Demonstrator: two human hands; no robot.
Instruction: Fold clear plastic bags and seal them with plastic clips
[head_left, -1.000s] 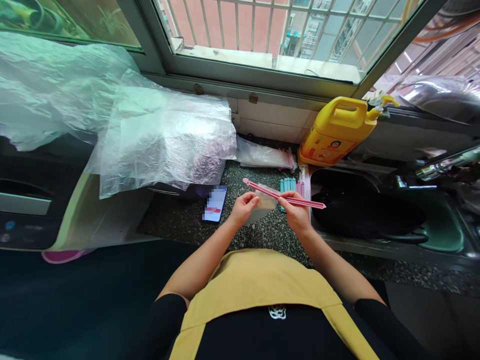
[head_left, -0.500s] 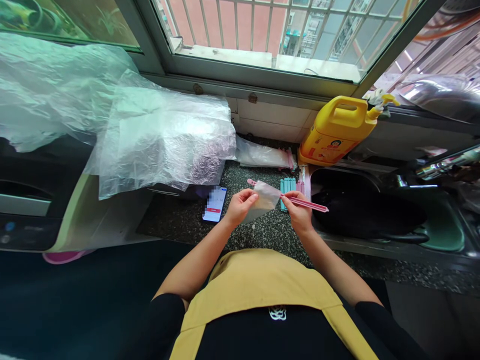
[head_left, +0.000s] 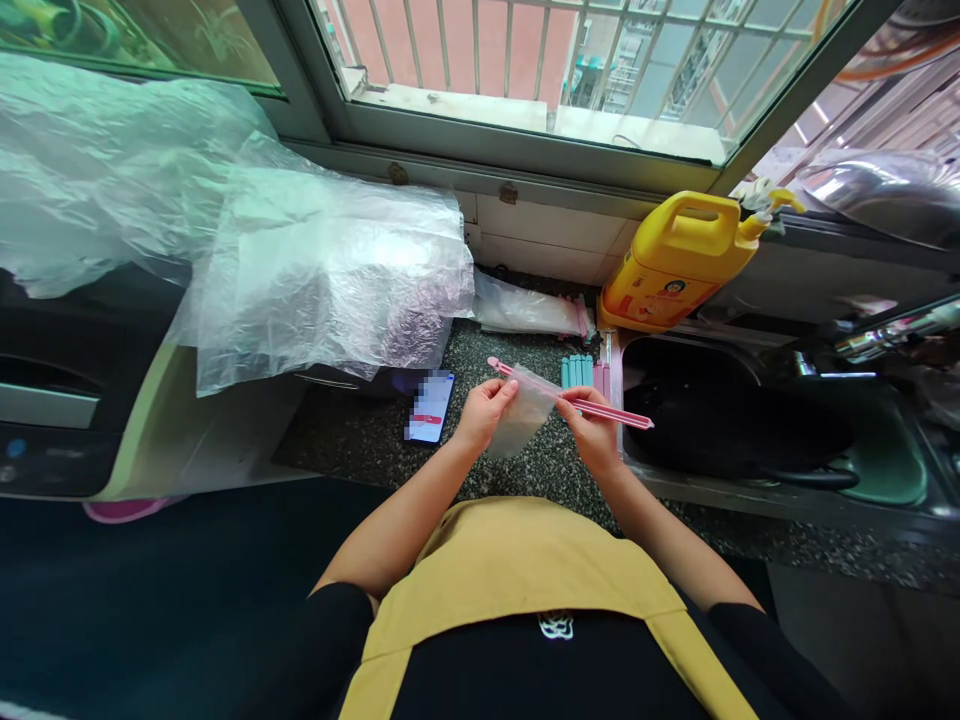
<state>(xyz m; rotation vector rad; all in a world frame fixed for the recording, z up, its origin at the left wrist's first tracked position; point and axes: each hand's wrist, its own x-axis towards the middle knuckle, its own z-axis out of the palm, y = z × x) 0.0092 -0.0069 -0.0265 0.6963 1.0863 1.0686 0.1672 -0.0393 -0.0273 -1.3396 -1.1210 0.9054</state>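
Note:
My left hand [head_left: 484,410] pinches the edge of a small translucent plastic bag [head_left: 520,424], thumb on top. My right hand [head_left: 592,432] grips a long pink bag sealing clip [head_left: 619,414] and touches the bag's right corner. The clip runs along the bag's upper edge. Its round-ended tip juts out beyond my left fingers, and the other end sticks out past my right hand. Whether the clip is locked over the plastic I cannot tell. Behind my right hand lie several teal clips [head_left: 576,371] in a row, with pinkish clips [head_left: 601,376] beside them.
A phone [head_left: 429,410] lies left of my hands on the speckled counter [head_left: 480,350]. Farther back is a clear bag [head_left: 525,308] with pink clips. A yellow jug [head_left: 667,270] stands by the sink [head_left: 892,470], which holds a dark pan [head_left: 750,425]. Plastic sheeting [head_left: 337,270] covers things on the left.
The pink clip has slid left, so more of its round-ended tip shows past my left hand. The bag now hangs lower beneath the clip.

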